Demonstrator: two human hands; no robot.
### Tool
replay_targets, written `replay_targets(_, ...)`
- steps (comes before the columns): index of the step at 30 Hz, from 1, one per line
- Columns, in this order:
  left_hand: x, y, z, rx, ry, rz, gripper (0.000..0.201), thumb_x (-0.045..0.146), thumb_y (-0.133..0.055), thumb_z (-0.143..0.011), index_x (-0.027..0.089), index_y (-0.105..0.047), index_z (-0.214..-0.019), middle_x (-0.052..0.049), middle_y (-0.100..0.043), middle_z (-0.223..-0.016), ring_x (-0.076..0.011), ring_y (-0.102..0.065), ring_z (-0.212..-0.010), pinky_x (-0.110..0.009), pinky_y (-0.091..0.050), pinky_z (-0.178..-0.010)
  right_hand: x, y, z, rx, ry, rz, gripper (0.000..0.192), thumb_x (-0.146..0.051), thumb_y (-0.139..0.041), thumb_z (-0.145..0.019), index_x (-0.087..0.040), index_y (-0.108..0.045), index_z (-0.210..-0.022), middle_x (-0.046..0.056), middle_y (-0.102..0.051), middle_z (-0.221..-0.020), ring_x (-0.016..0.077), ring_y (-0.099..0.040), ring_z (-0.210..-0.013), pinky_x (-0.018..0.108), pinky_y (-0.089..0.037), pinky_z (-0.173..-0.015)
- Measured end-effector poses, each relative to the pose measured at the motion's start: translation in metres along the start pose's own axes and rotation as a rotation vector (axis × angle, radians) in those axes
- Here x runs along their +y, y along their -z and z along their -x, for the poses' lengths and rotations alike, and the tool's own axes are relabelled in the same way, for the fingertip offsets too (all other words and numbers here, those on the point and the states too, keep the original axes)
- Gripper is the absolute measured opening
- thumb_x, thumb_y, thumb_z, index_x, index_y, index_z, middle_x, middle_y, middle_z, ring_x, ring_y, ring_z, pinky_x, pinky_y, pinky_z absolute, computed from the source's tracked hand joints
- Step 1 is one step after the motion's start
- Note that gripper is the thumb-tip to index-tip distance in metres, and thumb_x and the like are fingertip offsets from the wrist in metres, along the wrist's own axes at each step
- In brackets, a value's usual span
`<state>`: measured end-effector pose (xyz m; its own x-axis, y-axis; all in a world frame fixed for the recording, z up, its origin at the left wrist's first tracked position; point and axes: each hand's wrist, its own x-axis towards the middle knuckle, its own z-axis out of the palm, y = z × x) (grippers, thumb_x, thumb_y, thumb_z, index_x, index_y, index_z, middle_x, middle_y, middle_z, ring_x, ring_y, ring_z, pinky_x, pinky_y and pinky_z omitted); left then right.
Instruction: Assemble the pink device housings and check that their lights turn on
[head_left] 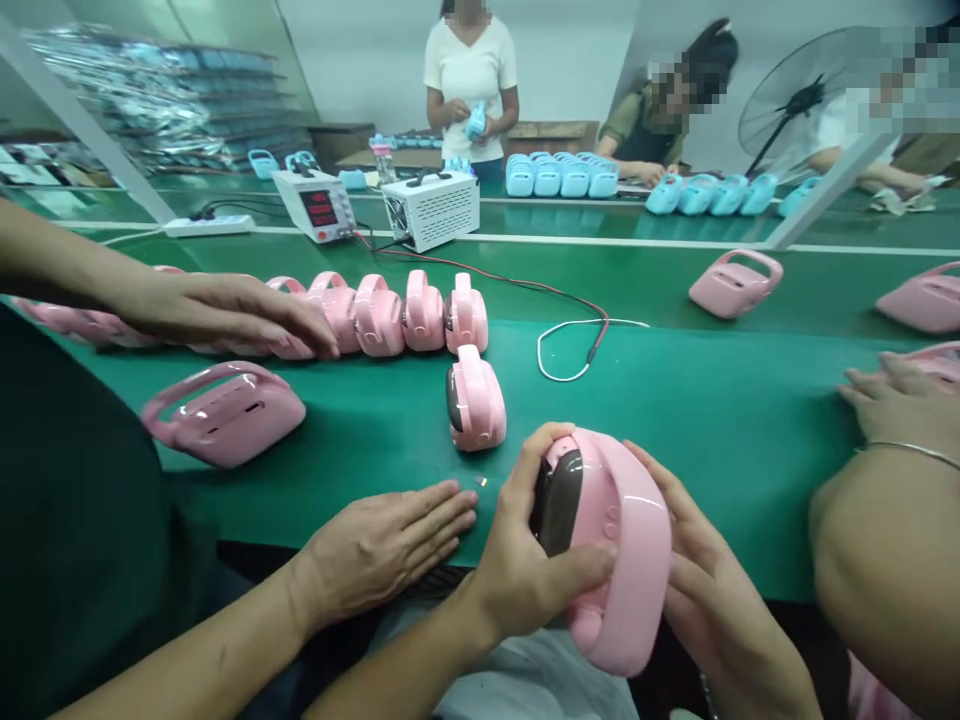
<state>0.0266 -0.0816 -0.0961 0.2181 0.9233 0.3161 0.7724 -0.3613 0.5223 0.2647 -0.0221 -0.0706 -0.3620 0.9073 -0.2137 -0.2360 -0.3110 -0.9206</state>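
So the pink unit [637, 545] is held up at the near edge of the table [720, 410], with 2 hands gripping it. The left hand [517, 570] has its fingers curled over the side with the dark panel [566, 500], thumb laid across the body near the round buttons [612, 516]. The right hand [712, 580] cups the opposite side. Can't tell exactly where its hidden fingertips press.

For a good hold, imo let the right hand take most of the weight and use the left to steady and turn it. I'd keep that thumb light since it's so close to the buttons, and keep fingers off the dark panel, which looks like it'd smudge. The finish is glossy, so I'd guess it's slippery too: better to work over the table than past the edge.

Also mind the neighbours: a co-worker's hand [382, 550] rests palm down near the left hand, and 1 standing unit [478, 405] is just beyond, close to the end of the pink row [379, 320]. Slow turns should avoid bumping either.
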Motion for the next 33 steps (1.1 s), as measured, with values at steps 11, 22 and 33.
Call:
replay_targets(11,0.041,-0.017,-0.049,0.163,0.447,1.143,0.077,0.044,-0.078,-0.068,0.024,-0.046,-0.136,-0.005,-0.061,-0.114,-0.0250,-0.056,-0.098,-0.039,-0.044,-0.092,0.004,-0.013,-0.018,0.034,-0.127,-0.004,0.076,-0.048,-0.086,-0.068,-0.036,-0.057,-0.137,0.011,-0.064,-0.140,0.0351,-0.068,-0.116,0.035,-0.061,-0.073)
replay_targets(22,0.042,-0.027,-0.060,0.182,0.495,1.145,0.075,0.036,-0.079,-0.067,0.025,-0.048,-0.134,-0.005,-0.059,-0.122,-0.0268,-0.057,-0.106,-0.041,-0.044,-0.100,-0.007,-0.001,-0.025,-0.026,-0.121,0.077,0.062,-0.044,-0.081,-0.078,-0.037,-0.060,-0.135,0.009,-0.060,-0.147,0.0307,-0.068,-0.118,0.035,-0.062,-0.085)
replay_targets(33,0.038,-0.045,-0.048,0.148,0.548,1.407,0.076,0.026,-0.081,-0.066,0.030,-0.048,-0.133,-0.002,-0.059,-0.111,-0.0167,-0.056,-0.087,-0.027,-0.047,-0.078,0.000,0.001,-0.027,-0.073,-0.118,0.101,0.065,-0.044,-0.083,-0.078,-0.037,-0.058,-0.137,0.009,-0.063,-0.141,0.0278,-0.067,-0.119,0.032,-0.060,-0.086)
